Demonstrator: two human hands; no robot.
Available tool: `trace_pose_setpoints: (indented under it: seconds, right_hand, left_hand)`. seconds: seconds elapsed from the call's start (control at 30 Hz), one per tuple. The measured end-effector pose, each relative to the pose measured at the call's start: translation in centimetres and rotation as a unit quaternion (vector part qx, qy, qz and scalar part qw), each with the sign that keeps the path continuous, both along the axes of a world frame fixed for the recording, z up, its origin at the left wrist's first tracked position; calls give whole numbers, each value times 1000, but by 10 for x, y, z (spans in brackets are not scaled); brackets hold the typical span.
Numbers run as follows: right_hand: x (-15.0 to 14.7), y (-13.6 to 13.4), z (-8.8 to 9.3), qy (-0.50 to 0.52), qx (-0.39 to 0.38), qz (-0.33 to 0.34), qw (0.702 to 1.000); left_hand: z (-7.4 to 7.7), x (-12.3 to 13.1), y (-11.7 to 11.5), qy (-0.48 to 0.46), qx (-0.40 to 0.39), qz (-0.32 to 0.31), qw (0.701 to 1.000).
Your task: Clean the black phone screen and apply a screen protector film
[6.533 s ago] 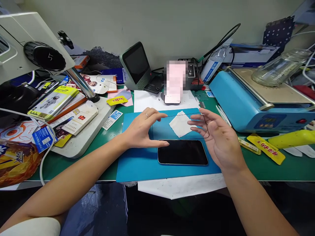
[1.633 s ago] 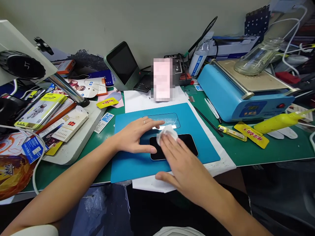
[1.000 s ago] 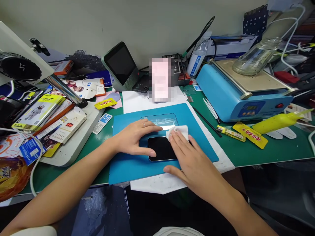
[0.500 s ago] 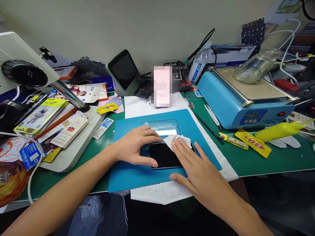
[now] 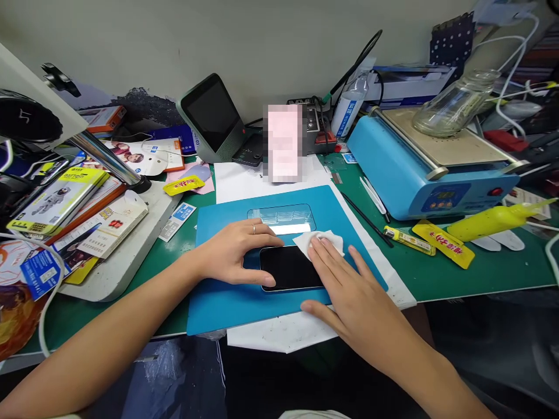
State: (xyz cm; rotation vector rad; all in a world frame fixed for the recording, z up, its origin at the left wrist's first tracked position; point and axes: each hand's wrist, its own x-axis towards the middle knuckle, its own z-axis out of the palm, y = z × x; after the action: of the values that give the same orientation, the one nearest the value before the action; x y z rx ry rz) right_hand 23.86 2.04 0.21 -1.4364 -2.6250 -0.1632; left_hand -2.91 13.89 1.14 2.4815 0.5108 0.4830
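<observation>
Head view showed a desk (image 5: 463,282) bearing a blue mat (image 5: 218,311), where the left hand (image 5: 238,250) spanned a phone's (image 5: 286,269) nine-o'clock end, grip uncertain. A clear sheet (image 5: 282,217) lay apart at twelve; at two, the right hand (image 5: 356,294), flat and unclenched, pressed a tissue (image 5: 335,240), wiping seemingly unfinished.

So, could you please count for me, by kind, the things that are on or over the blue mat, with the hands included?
Hands: 2, the left hand and the right hand
Phone: 1
White wipe: 1
Clear panel with a thin dark border: 1
Total: 5
</observation>
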Motion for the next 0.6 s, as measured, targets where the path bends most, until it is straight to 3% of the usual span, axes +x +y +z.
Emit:
trace_pose_setpoints:
  seconds: [0.3,0.6]
  right_hand:
    - [12,-26,0,15,7,15,1000]
    - [-8,-2,1,12,-15,-7,1000]
  left_hand:
    - [4,-1,0,26,26,17,999]
    - [4,-2,0,60,42,30,997]
